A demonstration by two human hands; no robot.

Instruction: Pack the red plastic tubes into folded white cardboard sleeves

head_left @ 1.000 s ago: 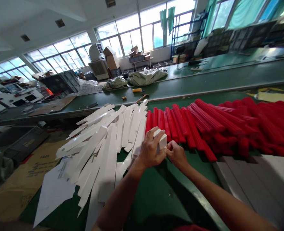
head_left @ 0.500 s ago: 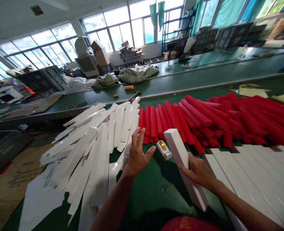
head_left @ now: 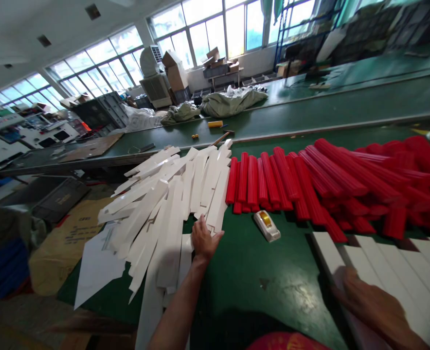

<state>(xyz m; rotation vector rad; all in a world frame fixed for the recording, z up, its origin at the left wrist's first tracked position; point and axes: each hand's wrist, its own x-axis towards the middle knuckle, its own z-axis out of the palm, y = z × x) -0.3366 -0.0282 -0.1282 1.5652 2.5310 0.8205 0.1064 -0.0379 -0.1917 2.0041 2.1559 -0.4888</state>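
My left hand (head_left: 205, 239), thumb apart from the fingers, is at the near edge of a pile of folded white cartons (head_left: 173, 204). Its fingertips overlap the carton ends, and no carton is seen in its grip. At the lower right my right hand (head_left: 373, 301), slightly blurred, grips a long white box (head_left: 328, 250). That box lies alongside a row of similar white boxes (head_left: 401, 272). Between the hands a small tape dispenser (head_left: 267, 225) with yellow tape rests on the green tabletop (head_left: 251, 272).
Ribbed red rods (head_left: 269, 180) are heaped behind the dispenser and off to the right. A hammer (head_left: 222, 137) and a yellow object (head_left: 215, 124) lie farther back. A brown sack (head_left: 67, 243) and a dark crate (head_left: 60, 199) stand left of the table.
My right hand has carried the white box from the middle to the right, down beside the row. My left hand has moved down to the white cartons. The view has swung left.
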